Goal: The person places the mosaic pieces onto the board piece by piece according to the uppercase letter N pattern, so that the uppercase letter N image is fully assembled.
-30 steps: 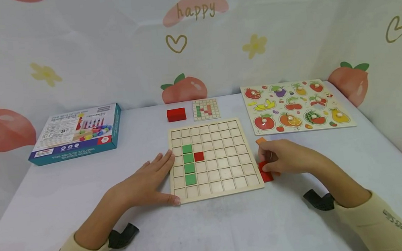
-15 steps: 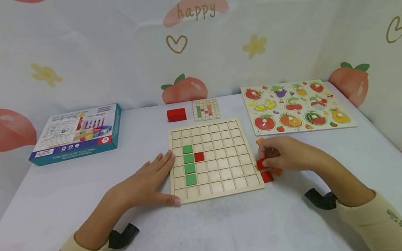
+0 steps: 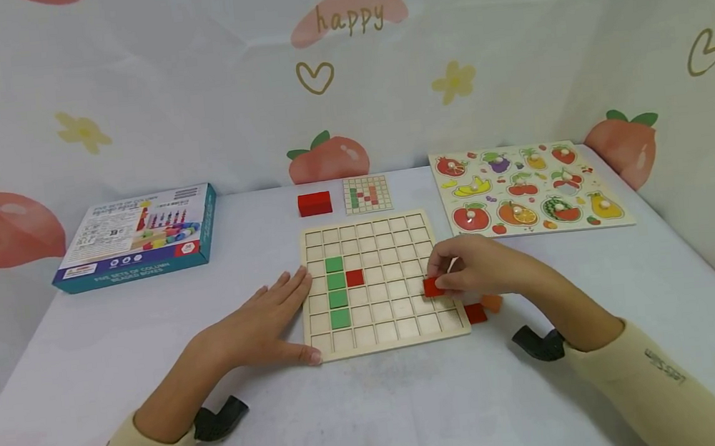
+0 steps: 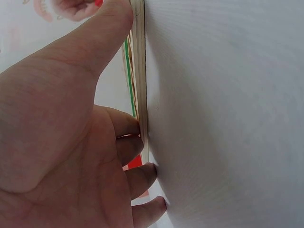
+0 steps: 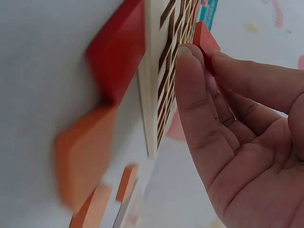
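1. Right hand [image 3: 474, 265]: pinches a red tile [image 3: 433, 287] between thumb and fingers, over the right part of the grid board [image 3: 383, 329]. Tile not seated in a cell; its exact tilt is hard to judge. Grip looks sound: much of the tile is left uncovered.
2. Left hand [image 3: 264, 325]: fingers extended, grasping nothing; fingertips touch the board's left edge, thumb at the near left corner. Advice: maintain light pressure there so the board cannot slide.
3. On board: four green tiles [image 3: 338, 299] in one column; seated red tile [image 3: 355, 278] just right of the second from the far end. Advice: square the held tile to the cell walls, lower it level, avoid brushing these.
4. Right of board, near side: loose red tile [image 3: 476, 313], orange tile [image 3: 491, 303]. Sleeve and wrist should clear both.
5. Far side: small pattern card [image 3: 367, 194], right of a red block [image 3: 314, 203]. Check cell choice against the card before releasing.
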`<move>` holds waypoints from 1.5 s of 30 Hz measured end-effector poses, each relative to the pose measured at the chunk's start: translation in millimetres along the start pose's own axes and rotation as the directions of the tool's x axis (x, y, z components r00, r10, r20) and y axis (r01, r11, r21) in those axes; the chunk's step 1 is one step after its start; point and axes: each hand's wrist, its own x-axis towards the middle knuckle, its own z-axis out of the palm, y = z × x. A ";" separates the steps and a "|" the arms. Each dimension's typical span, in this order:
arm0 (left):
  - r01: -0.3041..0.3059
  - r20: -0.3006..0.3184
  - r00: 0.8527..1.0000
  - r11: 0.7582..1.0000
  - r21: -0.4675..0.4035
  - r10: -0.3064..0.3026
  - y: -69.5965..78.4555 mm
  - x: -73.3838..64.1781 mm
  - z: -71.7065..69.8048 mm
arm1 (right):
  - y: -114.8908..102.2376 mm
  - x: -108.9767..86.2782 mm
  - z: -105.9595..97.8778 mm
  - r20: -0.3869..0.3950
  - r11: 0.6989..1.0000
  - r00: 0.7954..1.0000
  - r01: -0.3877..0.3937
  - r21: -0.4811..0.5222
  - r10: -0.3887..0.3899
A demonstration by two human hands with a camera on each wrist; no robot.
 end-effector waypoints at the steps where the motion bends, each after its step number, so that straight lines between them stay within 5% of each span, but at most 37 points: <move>1: 0.001 0.000 1.000 1.000 0.000 -0.001 0.0 0.1 0.0 | -1.9 3.2 1.0 0.007 1.000 1.000 0.004 0.002 -0.004; 24: 0.001 0.001 1.000 1.000 -0.008 -0.001 -0.4 0.7 -0.1 | -38.6 55.4 29.4 0.069 1.000 0.998 0.002 -0.020 -0.001; 37: 0.005 0.001 1.000 1.000 -0.003 -0.005 0.1 0.6 -0.6 | -45.3 57.7 33.2 0.080 0.989 0.997 0.030 -0.148 -0.018; 45: 0.010 0.006 1.000 1.000 -0.009 -0.010 -0.6 1.1 0.3 | -34.9 37.8 19.9 0.023 0.978 0.994 0.105 -0.178 -0.103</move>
